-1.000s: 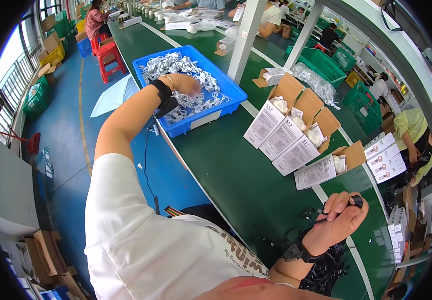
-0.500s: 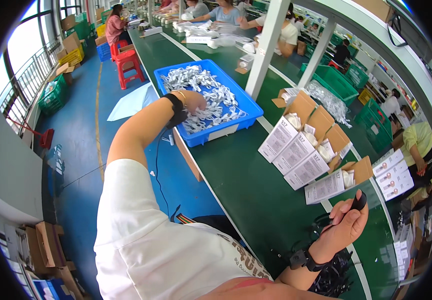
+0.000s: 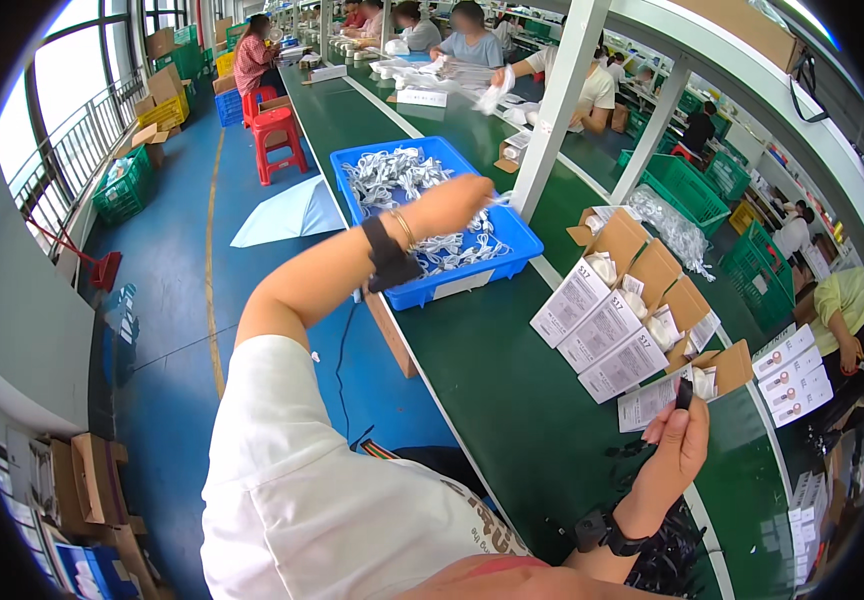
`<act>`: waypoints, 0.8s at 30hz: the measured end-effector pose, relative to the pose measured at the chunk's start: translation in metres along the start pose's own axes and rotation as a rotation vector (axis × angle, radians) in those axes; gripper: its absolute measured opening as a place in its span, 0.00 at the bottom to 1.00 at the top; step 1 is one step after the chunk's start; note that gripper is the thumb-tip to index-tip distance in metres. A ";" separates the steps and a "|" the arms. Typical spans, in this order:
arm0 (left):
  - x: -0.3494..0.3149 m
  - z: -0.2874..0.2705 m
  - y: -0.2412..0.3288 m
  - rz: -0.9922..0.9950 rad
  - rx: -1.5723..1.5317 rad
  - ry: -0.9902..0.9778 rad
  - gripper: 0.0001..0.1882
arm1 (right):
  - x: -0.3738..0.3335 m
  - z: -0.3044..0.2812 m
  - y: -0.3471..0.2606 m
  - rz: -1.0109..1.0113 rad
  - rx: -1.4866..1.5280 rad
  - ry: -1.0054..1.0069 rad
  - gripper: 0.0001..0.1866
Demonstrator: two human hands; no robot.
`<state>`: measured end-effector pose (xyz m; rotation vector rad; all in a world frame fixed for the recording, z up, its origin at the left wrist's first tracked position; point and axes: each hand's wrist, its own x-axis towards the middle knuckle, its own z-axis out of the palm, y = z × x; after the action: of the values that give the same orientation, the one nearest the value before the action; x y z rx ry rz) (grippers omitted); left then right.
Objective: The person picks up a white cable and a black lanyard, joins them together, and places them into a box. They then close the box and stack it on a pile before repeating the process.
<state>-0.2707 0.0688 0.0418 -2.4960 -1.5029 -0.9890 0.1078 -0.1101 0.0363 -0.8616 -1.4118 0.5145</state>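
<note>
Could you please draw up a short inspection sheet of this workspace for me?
Surface: green tabletop, marked with a white line.
Job's things: blue bin holding white cables; open boxes with brown flaps to its right.
Clutter: dark tangled pile low in the view; small white scrap on the blue floor.
Hands: left hand over the bin, pinching what looks like a white cable; right hand holding a small black item.
Cables: black cord on the floor.
Surroundings: red stools, green crates, co-workers.
</note>
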 end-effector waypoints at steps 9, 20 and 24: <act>-0.004 0.053 0.215 0.616 -0.979 -0.055 0.07 | 0.013 0.003 0.024 0.205 0.092 0.128 0.06; -0.005 0.059 0.241 0.434 -1.180 -0.195 0.09 | 0.008 -0.013 0.021 0.116 0.078 0.013 0.06; 0.006 0.072 0.233 0.629 -0.924 0.230 0.12 | 0.011 -0.004 0.016 0.237 0.104 -0.089 0.06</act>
<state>-0.0440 -0.0214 0.0490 -2.8703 -0.0913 -2.0016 0.1162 -0.0932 0.0310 -0.9360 -1.3573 0.8081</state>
